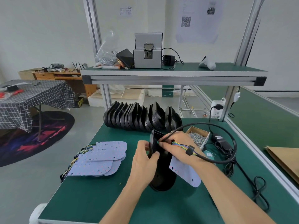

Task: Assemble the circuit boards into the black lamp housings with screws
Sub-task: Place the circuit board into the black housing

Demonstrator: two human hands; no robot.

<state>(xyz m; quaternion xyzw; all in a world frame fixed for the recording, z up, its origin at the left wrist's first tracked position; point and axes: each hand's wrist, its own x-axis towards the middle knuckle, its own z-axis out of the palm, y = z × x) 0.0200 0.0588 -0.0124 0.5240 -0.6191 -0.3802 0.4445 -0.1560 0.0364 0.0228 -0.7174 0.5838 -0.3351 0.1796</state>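
1. While the left hand grips the near edge of a black lamp housing, thumb curled over its rim, the housing stands tilted on the green table, just in front of the person at the table's middle.
2. The housing's long axis runs from its rounded end, resting on the table nearest the camera, up and away to its squared open end, which points toward the back of the bench.
3. The right hand reaches over that open end, its fingertips pressed together in a pinch on a black cable at the housing's mouth; exactly what the tips hold there is hard to make out.
4. A circuit board, pale with red dots, hangs tilted beside the housing under the right wrist, with coloured wires running across the back of that hand.
5. A small cardboard box, open at the top, sits just right of the hands and holds a heap of small silvery screws.
6. A stack of circuit boards lies flat at the left of the table, their wires trailing off its left edge.
7. A row of black housings stands on edge along the back of the table.
8. On the shelf above, a clear plastic bag holds more small metal parts beside a grey machine.
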